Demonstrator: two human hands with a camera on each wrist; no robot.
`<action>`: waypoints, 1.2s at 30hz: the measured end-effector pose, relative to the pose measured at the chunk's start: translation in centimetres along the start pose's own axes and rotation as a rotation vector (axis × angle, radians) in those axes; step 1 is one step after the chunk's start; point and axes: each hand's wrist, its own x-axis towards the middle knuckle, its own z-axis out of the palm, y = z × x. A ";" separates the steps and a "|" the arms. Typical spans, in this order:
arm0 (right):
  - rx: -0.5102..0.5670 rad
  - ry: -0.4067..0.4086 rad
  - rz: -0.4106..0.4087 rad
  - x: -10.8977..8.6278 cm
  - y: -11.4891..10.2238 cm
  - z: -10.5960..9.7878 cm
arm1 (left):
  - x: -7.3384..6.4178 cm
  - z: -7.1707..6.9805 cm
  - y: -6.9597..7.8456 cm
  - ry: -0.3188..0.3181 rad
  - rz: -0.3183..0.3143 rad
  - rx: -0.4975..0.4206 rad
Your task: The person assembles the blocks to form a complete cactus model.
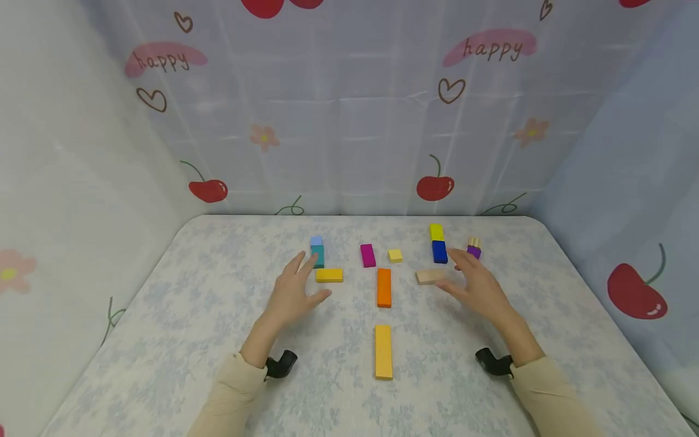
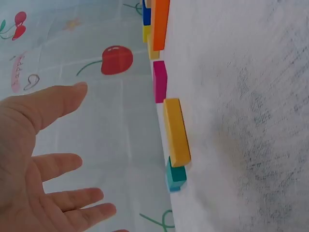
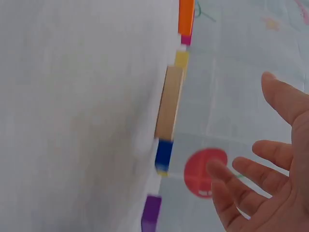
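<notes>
My left hand (image 1: 292,292) hovers with spread fingers near a yellow block (image 1: 329,275) and a teal block (image 1: 318,257), holding nothing. Behind the teal block is a light blue block (image 1: 317,241). On the other side, my right hand (image 1: 477,285) is also spread and holds nothing. Nearest to it are a plain wooden block (image 1: 430,277), a dark blue block (image 1: 439,252) and a purple block (image 1: 474,251). In the right wrist view, the wooden block (image 3: 169,104) lies apart from the fingers. The left wrist view shows the yellow block (image 2: 176,133) away from the thumb.
Between the hands lie an orange block (image 1: 384,288), a magenta block (image 1: 368,255) and a small pale yellow block (image 1: 395,255). A long amber block (image 1: 383,352) is closer to me. A bright yellow block (image 1: 436,232) sits behind the dark blue one. A printed curtain (image 1: 338,121) backs the table (image 1: 180,340).
</notes>
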 end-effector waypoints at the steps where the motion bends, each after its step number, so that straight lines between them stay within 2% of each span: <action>1: 0.055 -0.029 0.010 0.1 -0.2 0.3 | -0.1 0.2 0.3 -0.002 0.008 -0.034; 6: 0.251 -0.190 0.037 0.9 -1.5 2.0 | -1.0 1.4 1.9 -0.052 0.066 -0.200; 11: 0.333 -0.300 0.017 2.2 -2.7 3.2 | -1.8 2.8 3.2 -0.137 0.100 -0.389; 15: 0.357 -0.355 0.011 3.1 -3.4 4.0 | -2.4 3.7 3.8 -0.213 0.071 -0.533; 20: 0.395 -0.395 0.047 3.8 -3.9 5.0 | -3.0 4.7 4.1 -0.284 0.020 -0.639; 26: 0.412 -0.415 0.058 4.3 -4.0 6.1 | -3.5 5.7 4.2 -0.359 0.024 -0.668; 33: 0.439 -0.428 0.059 4.5 -3.8 6.7 | -4.0 6.8 4.6 -0.426 0.040 -0.582; 36: 0.441 -0.434 0.059 4.5 -3.8 6.7 | -4.1 7.1 4.7 -0.443 0.072 -0.539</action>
